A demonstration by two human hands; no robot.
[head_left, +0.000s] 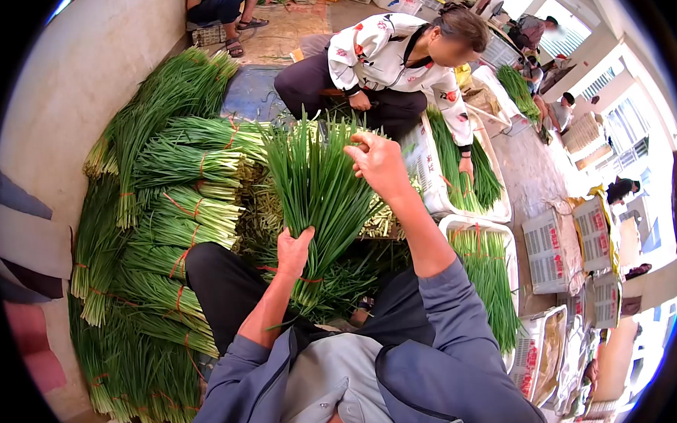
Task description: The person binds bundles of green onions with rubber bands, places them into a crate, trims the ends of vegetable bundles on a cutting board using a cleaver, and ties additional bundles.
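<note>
My left hand [294, 252] is wrapped round the side of a large upright bunch of long green leafy stalks [315, 190], held between my knees. A red band circles the bunch near its lower end. My right hand [378, 162] is raised at the upper right of the bunch, fingers curled with the thumb and index apart, and nothing shows between them. Banded bundles [185, 209] with pale stem ends are piled to the left. Loose pale stems and trimmings lie behind the bunch.
A person in a patterned top [393, 57] crouches ahead, one hand in a white crate [426, 164] of bundles. A nearer crate [513, 269] of bundles stands at my right. More crates [545, 253] and other people are farther right. A pale wall [66, 87] rises at left.
</note>
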